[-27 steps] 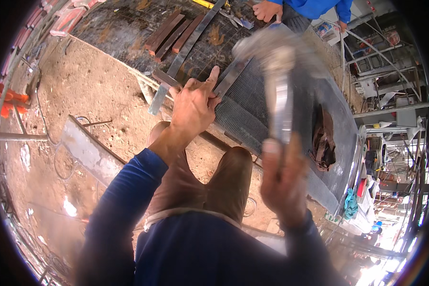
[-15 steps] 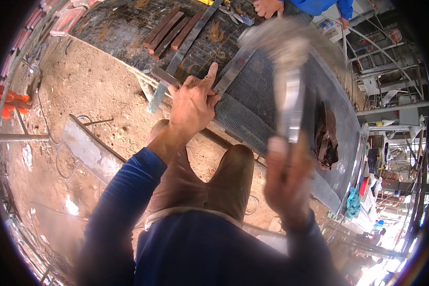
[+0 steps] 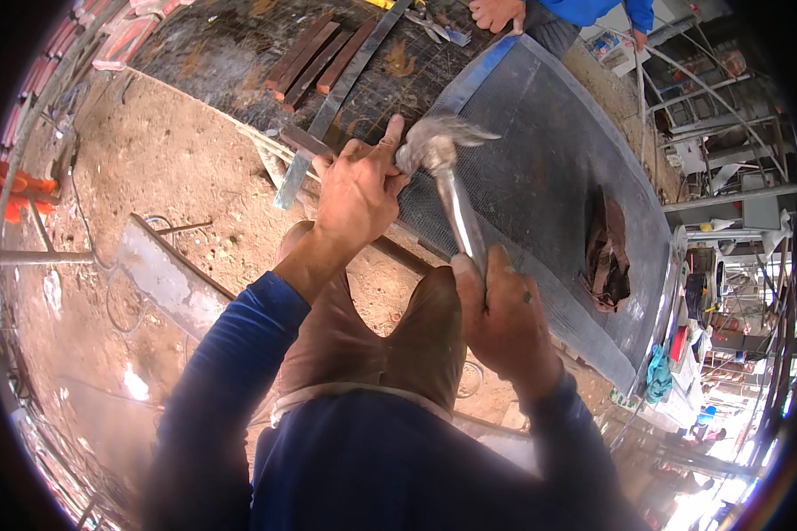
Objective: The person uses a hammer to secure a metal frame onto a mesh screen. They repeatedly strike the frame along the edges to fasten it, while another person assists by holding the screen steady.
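R hand (image 3: 509, 323) closed round hammer (image 3: 460, 215) low on handle, prob for leverage; head (blurred) ctr frame, just beside L hand (image 3: 359, 190). L hand part-curled at corner of mesh (image 3: 549, 177), likely steadying it; can't tell if it grips brown bar (image 3: 305, 142), up-left of ctr.

I had the left hand (image 3: 359, 190) at the near edge of the worktable (image 3: 204, 66), the claw hammer (image 3: 459, 210) just to its right and the right hand (image 3: 509, 323) around the handle. On my feed, a mesh sheet (image 3: 549, 150) covered the table's right part, a crumpled cloth (image 3: 607, 261) upon it. Beyond the left hand, short bars (image 3: 305, 55) lay left of a long flat strip (image 3: 356, 78); a co-worker's hand (image 3: 498, 12) was at the far side.
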The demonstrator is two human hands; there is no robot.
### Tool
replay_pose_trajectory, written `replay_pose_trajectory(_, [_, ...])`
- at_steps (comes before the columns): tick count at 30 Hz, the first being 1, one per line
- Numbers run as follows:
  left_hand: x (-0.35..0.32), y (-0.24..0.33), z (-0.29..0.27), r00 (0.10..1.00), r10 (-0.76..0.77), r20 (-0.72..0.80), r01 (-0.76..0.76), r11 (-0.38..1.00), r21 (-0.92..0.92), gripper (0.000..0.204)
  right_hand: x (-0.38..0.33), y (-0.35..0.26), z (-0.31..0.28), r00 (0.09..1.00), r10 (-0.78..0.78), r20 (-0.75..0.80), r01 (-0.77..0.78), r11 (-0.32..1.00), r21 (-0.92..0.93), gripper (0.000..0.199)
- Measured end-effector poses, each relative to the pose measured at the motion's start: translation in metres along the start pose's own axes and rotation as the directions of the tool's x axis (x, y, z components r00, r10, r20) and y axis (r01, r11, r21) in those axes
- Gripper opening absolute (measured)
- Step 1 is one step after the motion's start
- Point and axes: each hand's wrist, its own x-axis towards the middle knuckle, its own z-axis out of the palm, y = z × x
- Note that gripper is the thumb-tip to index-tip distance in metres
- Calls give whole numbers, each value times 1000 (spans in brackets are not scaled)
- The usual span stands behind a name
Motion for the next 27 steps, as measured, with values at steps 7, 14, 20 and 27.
replay_pose_trajectory(7, [-2, -3, 1, 1000, -18, -19, 18, 1000, -5, 81, -3, -40, -51, 950, -114, -292, 124, 992, 15, 31])
replay_pose_trajectory(14, [0, 6, 8, 1000, 5, -19, -5, 1000, -7, 81, -6, 14, -13, 928, -356, -108, 296, 883, -364, 28])
replay_pose_trajectory(20, [0, -1, 0, 1000, -6, 0, 6, 1000, 18, 82, -1, -32, -44, 942, -161, -294, 167, 986, -5, 29])
replay_pose_trajectory(27, [-8, 0, 1, 1000, -3, -5, 3, 1000, 27, 84, -4, 2, -6, 980, -139, -146, 129, 989, -78, 30])
